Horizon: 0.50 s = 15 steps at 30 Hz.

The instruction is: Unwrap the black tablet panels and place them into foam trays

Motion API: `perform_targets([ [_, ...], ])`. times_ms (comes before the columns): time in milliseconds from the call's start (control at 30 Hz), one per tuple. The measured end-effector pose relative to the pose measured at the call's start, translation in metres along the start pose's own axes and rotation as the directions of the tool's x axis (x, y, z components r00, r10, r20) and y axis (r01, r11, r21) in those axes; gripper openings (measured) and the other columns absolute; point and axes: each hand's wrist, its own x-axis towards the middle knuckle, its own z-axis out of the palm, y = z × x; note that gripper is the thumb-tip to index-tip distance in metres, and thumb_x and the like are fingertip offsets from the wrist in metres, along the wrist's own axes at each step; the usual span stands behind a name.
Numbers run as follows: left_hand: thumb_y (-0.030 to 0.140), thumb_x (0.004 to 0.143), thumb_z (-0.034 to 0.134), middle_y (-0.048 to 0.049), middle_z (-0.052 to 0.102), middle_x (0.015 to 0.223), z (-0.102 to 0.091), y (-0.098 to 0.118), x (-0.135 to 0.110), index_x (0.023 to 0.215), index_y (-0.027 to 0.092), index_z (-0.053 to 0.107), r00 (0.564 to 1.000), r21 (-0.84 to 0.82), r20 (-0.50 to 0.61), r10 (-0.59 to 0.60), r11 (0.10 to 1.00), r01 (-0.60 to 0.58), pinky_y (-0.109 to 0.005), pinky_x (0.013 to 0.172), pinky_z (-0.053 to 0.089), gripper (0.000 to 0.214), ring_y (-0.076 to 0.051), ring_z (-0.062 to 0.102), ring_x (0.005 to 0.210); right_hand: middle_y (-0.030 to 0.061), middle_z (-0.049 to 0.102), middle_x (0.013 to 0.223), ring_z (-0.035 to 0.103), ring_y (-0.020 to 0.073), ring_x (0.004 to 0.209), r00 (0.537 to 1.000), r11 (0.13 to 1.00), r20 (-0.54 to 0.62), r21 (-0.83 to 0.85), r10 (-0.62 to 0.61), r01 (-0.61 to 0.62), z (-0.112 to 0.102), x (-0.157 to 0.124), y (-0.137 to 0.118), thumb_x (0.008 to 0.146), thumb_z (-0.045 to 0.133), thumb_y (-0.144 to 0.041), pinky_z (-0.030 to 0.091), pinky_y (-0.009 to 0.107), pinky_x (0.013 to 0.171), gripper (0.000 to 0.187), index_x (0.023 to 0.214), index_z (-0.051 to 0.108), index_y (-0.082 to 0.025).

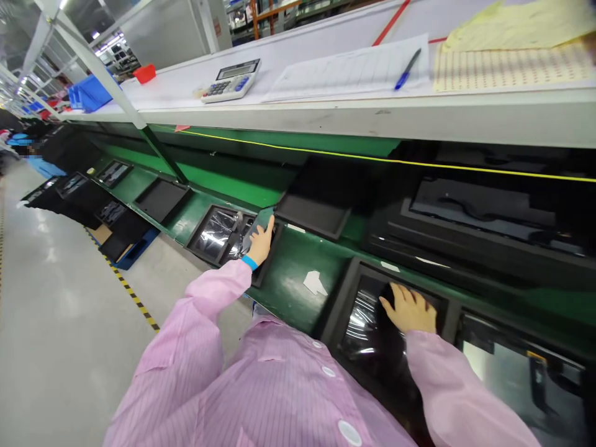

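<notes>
My left hand (261,244), with a blue band at the wrist, grips a thin flat glossy panel (259,225) that is tilted up over a black tray (208,252). Clear shiny film-covered panels (215,233) lie in that tray. My right hand (412,308) lies with fingers spread on a dark glossy panel (365,323) in a second black tray (338,304). To its right, another compartment holds a panel with a silvery surface (500,372) and a dark flex strip. Part of the panel under my right hand is hidden by the hand and sleeve.
Black trays (162,200) line the green bench (291,279); a stack (484,205) stands at right. White paper scraps (315,283) lie between my hands. The shelf above holds a calculator (231,81), papers (349,73) and a pen (408,69). A person (41,162) is far left.
</notes>
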Motion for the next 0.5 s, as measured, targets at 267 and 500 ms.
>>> perform_targets([
  [267,0.034,0.095,0.063,-0.0130,0.048,0.150,0.076,-0.053,0.000,0.141,0.021,0.051,0.977,0.297,-0.030,-0.213,0.931,0.212,-0.062,0.111,0.042,0.050,-0.033,0.049,0.136,0.0017,0.048,0.063,0.040,0.0184,0.060,0.992,0.986,0.084,-0.130,-0.095,0.106,-0.014,0.016,-0.010,0.067,0.057,-0.091,0.041,0.043,0.076,0.068,0.065,0.056,-0.023],
  [500,0.034,0.094,0.063,-0.0127,0.050,0.148,0.090,-0.051,0.010,0.139,0.020,0.053,0.951,0.174,-0.027,-0.309,0.935,0.309,-0.058,0.107,0.046,0.047,-0.031,0.053,0.132,0.0023,0.054,0.062,0.043,0.0184,0.058,0.993,0.988,0.071,-0.124,0.096,-0.087,-0.060,0.041,-0.070,0.065,0.059,-0.091,0.028,0.031,0.063,0.069,0.057,0.057,-0.023],
])
